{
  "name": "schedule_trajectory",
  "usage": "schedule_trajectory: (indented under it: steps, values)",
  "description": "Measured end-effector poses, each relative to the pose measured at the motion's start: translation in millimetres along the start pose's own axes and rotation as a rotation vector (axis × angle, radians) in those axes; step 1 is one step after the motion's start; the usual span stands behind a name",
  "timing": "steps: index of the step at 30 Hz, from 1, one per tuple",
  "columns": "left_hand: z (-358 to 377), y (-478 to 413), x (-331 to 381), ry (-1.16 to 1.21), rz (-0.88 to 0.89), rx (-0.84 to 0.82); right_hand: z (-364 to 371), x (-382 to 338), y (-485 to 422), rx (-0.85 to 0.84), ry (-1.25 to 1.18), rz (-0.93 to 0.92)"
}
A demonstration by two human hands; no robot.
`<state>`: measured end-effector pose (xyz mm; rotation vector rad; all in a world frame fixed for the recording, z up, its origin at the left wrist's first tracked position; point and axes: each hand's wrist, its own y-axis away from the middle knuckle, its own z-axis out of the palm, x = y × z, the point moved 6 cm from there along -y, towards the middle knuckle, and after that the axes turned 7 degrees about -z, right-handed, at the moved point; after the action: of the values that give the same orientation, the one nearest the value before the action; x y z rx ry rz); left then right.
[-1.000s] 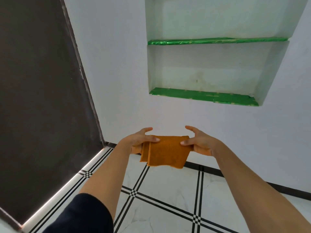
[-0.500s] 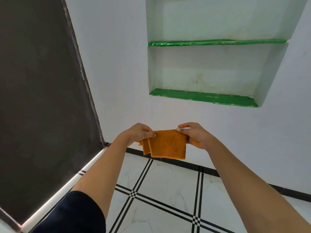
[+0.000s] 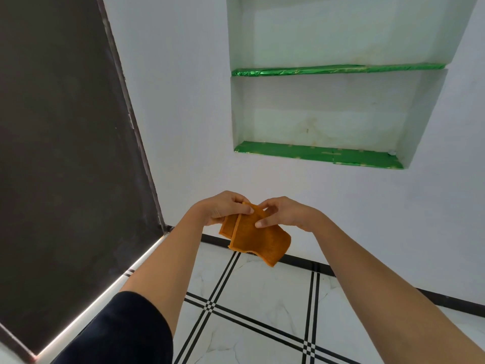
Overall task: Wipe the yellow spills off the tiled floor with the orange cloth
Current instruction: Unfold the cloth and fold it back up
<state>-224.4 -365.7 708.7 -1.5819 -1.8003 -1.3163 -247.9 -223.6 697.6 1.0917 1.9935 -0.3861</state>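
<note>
Head view looks forward and down along both my bare forearms, which reach out side by side toward the far wall. My left hand point(image 3: 223, 208) is curled round the upper left part of the orange cloth point(image 3: 259, 240), pinching it near its top corner. My right hand point(image 3: 283, 214) pinches the same top edge just beside it, one fingertip pressed on the near face of the cloth. The two hands almost meet at that corner. The cloth is folded in layers, a second layer showing out to the left behind the front one. It hangs free in the air below my hands, its lower right corner drooping lowest, apart from the tiled floor point(image 3: 262, 292) beneath. The floor is white marbled tile crossed by black double lines, edged by a black skirting strip point(image 3: 341, 269) at the foot of the white wall point(image 3: 183, 101). Set into that wall, far and to the right, is a niche point(image 3: 328, 114) with two shelves lined in shiny green foil point(image 3: 315, 155). A dark panel point(image 3: 65, 140) fills the left side. A dark sleeve point(image 3: 118, 332) covers my left upper arm at the near edge.
</note>
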Motion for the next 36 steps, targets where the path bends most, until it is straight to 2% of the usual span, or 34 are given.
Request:
schedule_trajectory:
  steps: [3, 7, 13, 20, 28, 36]
  values:
    - [-5.4, -3.0, -2.1, 0.021, 0.006, 0.07, -1.0, 5.3, 3.7, -0.005, -0.045, 0.052]
    - [-7.8, -9.5, -13.6, 0.155, 0.027, 0.257, -1.0, 18.2, 8.9, 0.063, -0.176, 0.112]
    - [12.0, -5.4, -39.4, 0.305, -0.001, 0.32, 0.2, 37.7, 20.1, 0.25, -0.502, 0.234]
    - [35.8, 11.6, -42.1, 0.415, -0.02, 0.262, 8.2, 39.3, 46.6, 0.353, -0.784, 0.281]
    - [62.2, 37.3, -12.4, 0.38, 0.014, 0.158, 15.5, 38.9, 100.1, 0.53, -0.985, 0.293]
    - [187.7, 55.0, 20.4, 0.411, 0.026, -0.123, 2.5, 96.9, 230.2, 0.883, -1.115, 0.347]
